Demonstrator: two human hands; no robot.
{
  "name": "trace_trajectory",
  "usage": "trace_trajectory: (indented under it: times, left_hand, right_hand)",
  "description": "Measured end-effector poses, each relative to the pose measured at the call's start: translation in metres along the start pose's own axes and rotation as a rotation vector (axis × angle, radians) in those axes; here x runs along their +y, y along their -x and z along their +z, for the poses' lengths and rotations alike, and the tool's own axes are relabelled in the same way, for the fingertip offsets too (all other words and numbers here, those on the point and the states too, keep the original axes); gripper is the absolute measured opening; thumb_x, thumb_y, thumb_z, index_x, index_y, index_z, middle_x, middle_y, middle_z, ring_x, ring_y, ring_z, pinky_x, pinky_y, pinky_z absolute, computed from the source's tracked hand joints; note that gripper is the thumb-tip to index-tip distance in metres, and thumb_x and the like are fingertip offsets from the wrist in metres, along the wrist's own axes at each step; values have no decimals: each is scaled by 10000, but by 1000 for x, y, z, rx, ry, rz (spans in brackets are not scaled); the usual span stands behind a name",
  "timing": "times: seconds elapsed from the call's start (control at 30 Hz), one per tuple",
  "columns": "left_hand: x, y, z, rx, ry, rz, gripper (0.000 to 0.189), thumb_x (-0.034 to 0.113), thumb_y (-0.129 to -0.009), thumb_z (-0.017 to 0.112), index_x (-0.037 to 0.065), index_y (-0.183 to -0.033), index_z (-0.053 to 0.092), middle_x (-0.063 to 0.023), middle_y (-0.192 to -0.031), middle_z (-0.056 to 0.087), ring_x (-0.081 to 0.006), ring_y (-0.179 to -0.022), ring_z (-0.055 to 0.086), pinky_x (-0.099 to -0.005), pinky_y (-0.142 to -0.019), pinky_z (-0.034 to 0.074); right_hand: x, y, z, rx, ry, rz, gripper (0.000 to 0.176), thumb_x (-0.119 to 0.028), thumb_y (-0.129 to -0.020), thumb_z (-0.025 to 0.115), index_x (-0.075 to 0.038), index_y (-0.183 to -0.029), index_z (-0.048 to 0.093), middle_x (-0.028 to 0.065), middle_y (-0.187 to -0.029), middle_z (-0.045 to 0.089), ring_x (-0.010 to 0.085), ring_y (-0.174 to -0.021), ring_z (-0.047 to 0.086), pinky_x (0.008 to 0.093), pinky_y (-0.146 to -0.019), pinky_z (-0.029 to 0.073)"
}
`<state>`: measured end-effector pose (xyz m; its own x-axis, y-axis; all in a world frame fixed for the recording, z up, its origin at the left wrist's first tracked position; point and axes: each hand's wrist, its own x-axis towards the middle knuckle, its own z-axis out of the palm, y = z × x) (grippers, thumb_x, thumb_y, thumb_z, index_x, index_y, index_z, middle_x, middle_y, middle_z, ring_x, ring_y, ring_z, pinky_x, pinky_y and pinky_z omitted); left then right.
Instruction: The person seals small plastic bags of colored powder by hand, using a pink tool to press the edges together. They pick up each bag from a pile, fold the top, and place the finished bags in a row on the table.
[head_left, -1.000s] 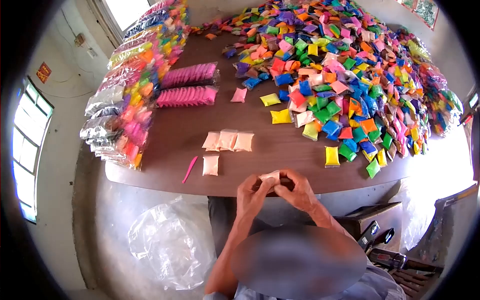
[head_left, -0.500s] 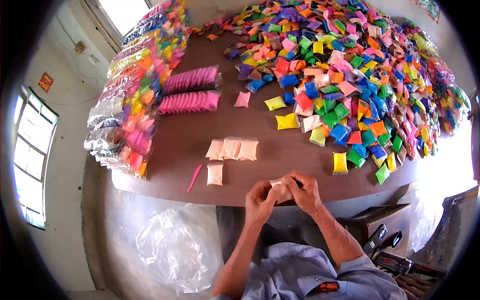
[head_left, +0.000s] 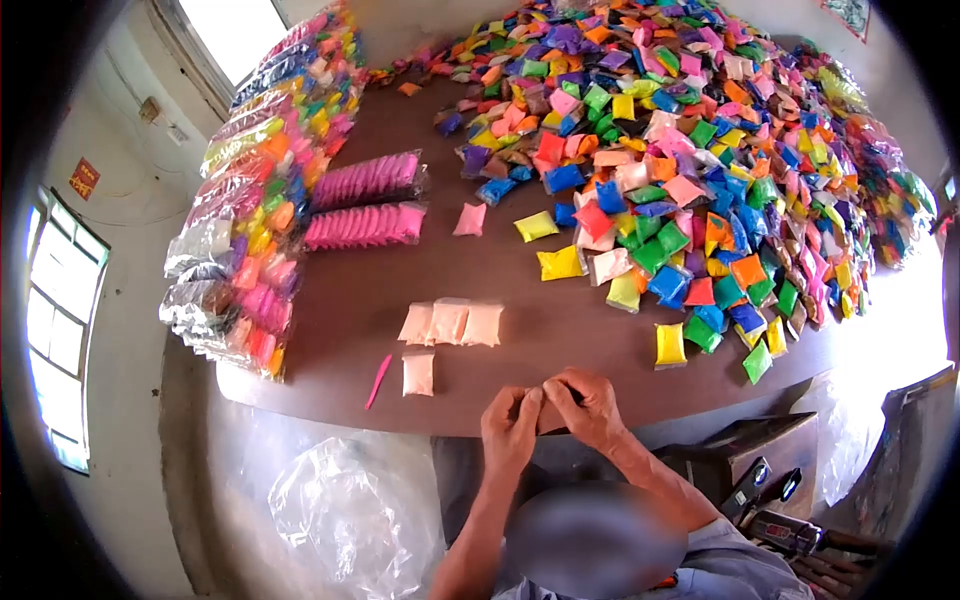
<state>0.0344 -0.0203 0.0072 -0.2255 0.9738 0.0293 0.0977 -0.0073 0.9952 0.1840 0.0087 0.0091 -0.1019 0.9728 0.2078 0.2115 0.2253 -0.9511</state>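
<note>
My left hand (head_left: 510,425) and my right hand (head_left: 588,408) meet over the table's near edge. Thumbs and fingers are pinched together, fingertips almost touching. The small peach packet seen between them a moment earlier is now hidden by the fingers. To the left of my hands lies a single peach packet (head_left: 418,374). Just behind it, three overlapping peach packets (head_left: 450,323) form a row. A thin pink plastic stick (head_left: 378,382), shaped like a small knife, rests left of the single packet.
A large heap of colourful packets (head_left: 650,180) covers the right and back of the brown table (head_left: 330,350). Two bagged rows of pink packets (head_left: 365,226) lie left of centre. Stacked bags of mixed colours (head_left: 250,240) line the left edge. Clear plastic (head_left: 350,510) lies below.
My hands have turned and closed further, so the packet no longer shows between them. The view has tilted, and the tabletop things appear lower and slightly further left.
</note>
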Motion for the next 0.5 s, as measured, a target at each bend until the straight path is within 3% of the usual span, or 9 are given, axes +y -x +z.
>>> trace_trajectory:
  times: [0.1, 0.13, 0.23, 0.27, 0.3, 0.37, 0.4, 0.47, 0.5]
  left_hand:
    - [11, 2, 0, -31, -8, -62, 222, 200, -1042, 673, -3, -952, 681, 60, -786, 567, -36, -707, 480, -227, -604, 378]
    - [13, 3, 1, -42, 58, -186, 230, 189, -1006, 706, -41, -1004, 700, -62, -850, 691, -115, -792, 613, -296, -715, 507]
    - [15, 2, 7, -41, -90, -122, 271, 218, -1008, 703, -52, -1039, 696, -92, -867, 708, -129, -817, 630, -324, -737, 523]
    - [15, 2, 8, -61, -194, -90, 286, 230, -1028, 653, -55, -1024, 679, -167, -860, 710, -240, -785, 676, -389, -731, 531]
    - [10, 2, 9, -71, -188, -84, 286, 230, -1028, 653, -55, -1024, 679, -167, -860, 710, -240, -785, 676, -389, -731, 531]
    - [-5, -1, 12, -35, -204, 207, 288, 244, -1077, 595, -19, -969, 641, -57, -776, 600, -154, -710, 530, -351, -653, 456]
    - [-5, -2, 12, -40, -197, 215, 288, 244, -1077, 595, -19, -969, 641, -57, -776, 600, -154, -710, 530, -351, -653, 456]
    - [-4, -2, 11, -13, -328, 201, 285, 224, -1078, 575, -28, -954, 626, -141, -793, 633, -244, -697, 570, -411, -680, 484]
    - [-2, -2, 10, -13, -323, 206, 285, 224, -1078, 575, -28, -954, 626, -141, -793, 633, -244, -697, 570, -411, -680, 484]
  right_hand:
    - [6, 3, 3, 51, 25, -26, 111, -109, -969, 688, -6, -975, 730, 147, -880, 720, 300, -781, 723, 355, -688, 553]
    - [6, 4, 3, 61, -8, 10, 119, -115, -973, 689, -5, -985, 734, 151, -891, 727, 294, -794, 729, 359, -693, 554]
    - [5, 3, 6, 142, -43, -4, 108, -85, -998, 667, 9, -973, 715, 142, -873, 724, 222, -765, 691, 332, -672, 534]
    - [3, 3, 6, 151, -80, -26, 109, -92, -1005, 660, 5, -999, 710, 147, -898, 734, 245, -769, 694, 341, -693, 546]
    - [2, 3, 7, 161, -71, -30, 109, -92, -1005, 660, 5, -999, 710, 147, -898, 734, 245, -769, 694, 341, -693, 546]
    - [1, 3, 9, 153, -30, -21, 112, -103, -1012, 656, -5, -1028, 707, 151, -899, 734, 242, -780, 698, 347, -708, 555]
    - [1, 2, 10, 161, -24, -27, 112, -103, -1012, 656, -5, -1028, 707, 151, -899, 734, 242, -780, 698, 347, -708, 555]
    - [1, 1, 12, 175, 102, -35, 150, -155, -1020, 638, -23, -1004, 707, 179, -902, 721, 350, -802, 703, 395, -687, 560]
    - [2, 1, 14, 179, 163, -39, 171, -180, -1024, 628, -32, -991, 707, 193, -903, 715, 404, -812, 705, 420, -677, 563]
